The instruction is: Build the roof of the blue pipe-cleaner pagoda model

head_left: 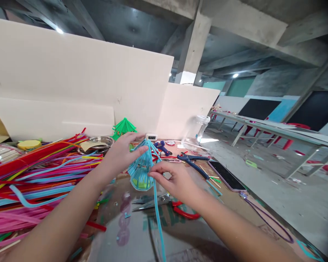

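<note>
A light-blue cone-shaped craft, built of pipe cleaners around a see-through frame, stands tilted in the middle. My left hand grips it near its top from the left side, with the thumb across its front. On its right side, the thumb and fingertips of my right hand pinch a long light-blue pipe cleaner, whose free end hangs toward me. Just below lie scissors with red handles, their blades pointing left. A greenish-yellow piece shows at the bottom of the cone.
Piles of coloured pipe cleaners cover the left side. Behind are a green umbrella-shaped craft, a glue gun and a clear jar. Pliers and a phone lie to the right, near the table edge. White boards stand behind.
</note>
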Demonstrator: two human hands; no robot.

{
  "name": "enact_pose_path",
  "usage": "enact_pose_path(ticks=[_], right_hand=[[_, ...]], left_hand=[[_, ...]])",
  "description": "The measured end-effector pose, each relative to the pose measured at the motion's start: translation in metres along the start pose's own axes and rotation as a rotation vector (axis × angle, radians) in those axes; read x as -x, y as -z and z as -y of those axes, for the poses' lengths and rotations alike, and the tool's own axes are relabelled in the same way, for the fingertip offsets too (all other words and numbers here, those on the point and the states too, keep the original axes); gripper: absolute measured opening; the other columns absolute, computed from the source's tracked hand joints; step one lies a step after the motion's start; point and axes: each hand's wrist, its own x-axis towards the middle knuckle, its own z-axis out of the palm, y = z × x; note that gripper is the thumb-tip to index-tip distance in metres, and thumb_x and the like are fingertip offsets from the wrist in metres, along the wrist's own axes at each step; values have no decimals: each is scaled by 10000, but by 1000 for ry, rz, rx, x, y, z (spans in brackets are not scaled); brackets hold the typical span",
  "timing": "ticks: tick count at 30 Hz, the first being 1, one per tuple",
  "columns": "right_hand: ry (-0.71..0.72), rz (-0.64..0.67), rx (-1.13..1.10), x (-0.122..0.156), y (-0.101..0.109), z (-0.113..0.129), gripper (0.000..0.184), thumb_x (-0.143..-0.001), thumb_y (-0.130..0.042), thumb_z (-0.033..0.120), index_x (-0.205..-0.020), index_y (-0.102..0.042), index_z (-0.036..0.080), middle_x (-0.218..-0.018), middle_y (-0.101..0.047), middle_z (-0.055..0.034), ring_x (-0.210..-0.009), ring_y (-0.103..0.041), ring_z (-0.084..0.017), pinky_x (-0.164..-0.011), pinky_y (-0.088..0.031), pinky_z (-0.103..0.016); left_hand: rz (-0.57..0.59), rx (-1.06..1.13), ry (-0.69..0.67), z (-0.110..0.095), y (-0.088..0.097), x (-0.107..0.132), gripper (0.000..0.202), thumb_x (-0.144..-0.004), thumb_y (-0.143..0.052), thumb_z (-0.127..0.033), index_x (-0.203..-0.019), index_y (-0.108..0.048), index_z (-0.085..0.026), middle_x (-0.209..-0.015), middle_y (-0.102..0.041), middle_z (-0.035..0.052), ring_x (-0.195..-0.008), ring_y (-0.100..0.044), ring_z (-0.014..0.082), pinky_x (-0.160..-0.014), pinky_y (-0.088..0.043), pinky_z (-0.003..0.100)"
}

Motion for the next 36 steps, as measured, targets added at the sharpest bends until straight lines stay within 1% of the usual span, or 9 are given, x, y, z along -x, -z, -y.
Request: enact_pose_path(ticks=[4, 7, 10, 13, 15, 20, 28, 33, 36], right_hand=[[-2, 74, 63, 2, -1, -8, 170, -929, -540, 313, -977, -675, 221, -839, -714, -10, -722, -624, -133, -638, -443, -233], [-68, -38, 101, -3, 14, -25, 221, -944, -500, 356, -938, -658, 202, -807, -690, -12, -693, -605, -130, -615, -425, -233], [-249, -136, 232, -15, 35, -63, 302, -948, -459, 409, -860, -633, 179, -754, -647, -11, -696, -583, -139, -652, -429, -253], [-374, -107, 277, -28, 46, -117, 304, -935, -482, 381, -816, -646, 154, -750, -653, -30, -711, -597, -162, -669, -444, -284], [-453, -56, 288, -36, 44, -152, 211, -897, -568, 324, -914, -666, 138, -864, -685, -58, -788, -630, -185, -721, -477, -308], [-548, 34, 299, -58, 23, -205, 348, -923, -587, 335, -1223, -564, 161, -1228, -587, -98, -1042, -606, -223, -877, -520, -434], [-583, 142, 266, -78, 1, -226, 339, -930, -577, 340, -1216, -567, 158, -1212, -592, -89, -1024, -613, -222, -855, -533, -424], [-562, 32, 256, -67, 2, -222, 331, -935, -569, 344, -1208, -569, 157, -1196, -596, -86, -1008, -617, -213, -846, -535, -421], [-538, -53, 229, -61, 8, -220, 323, -897, -616, 351, -1138, -585, 138, -1064, -646, -83, -924, -631, -200, -814, -521, -377]], left_hand=[[41, 18, -8, 9, -15, 0, 515, -865, -552, -471, -1283, -557, -171, -1257, -617, 106, -1183, -561, 253, -1030, -433, 404], [56, 45, 18, 11, -16, 0, 477, -864, -549, -445, -1252, -566, -168, -1232, -623, 102, -1144, -583, 242, -1001, -459, 388], [52, 55, 54, 9, -14, 1, 453, -856, -552, -433, -1235, -569, -186, -1226, -627, 89, -1132, -590, 243, -988, -473, 391], [58, 70, 72, 7, -15, 2, 442, -862, -538, -451, -1221, -581, -196, -1228, -628, 87, -1137, -589, 249, -975, -485, 397], [59, 91, 72, 7, -17, 2, 442, -871, -523, -479, -1212, -590, -205, -1230, -625, 84, -1142, -585, 248, -956, -501, 392], [54, 117, 86, 8, -19, 1, 460, -898, -490, -516, -1219, -599, -205, -1225, -630, 84, -1134, -587, 233, -973, -495, 382], [56, 159, 94, 8, -17, 1, 468, -914, -469, -510, -1235, -606, -198, -1244, -632, 84, -1162, -581, 236, -982, -494, 369], [70, 137, 89, 8, -14, 1, 464, -921, -466, -490, -1248, -602, -191, -1246, -632, 82, -1168, -577, 233, -1016, -463, 368], [70, 127, 81, 9, -14, 1, 464, -922, -469, -487, -1257, -601, -195, -1258, -626, 80, -1179, -567, 236, -1032, -444, 373]])
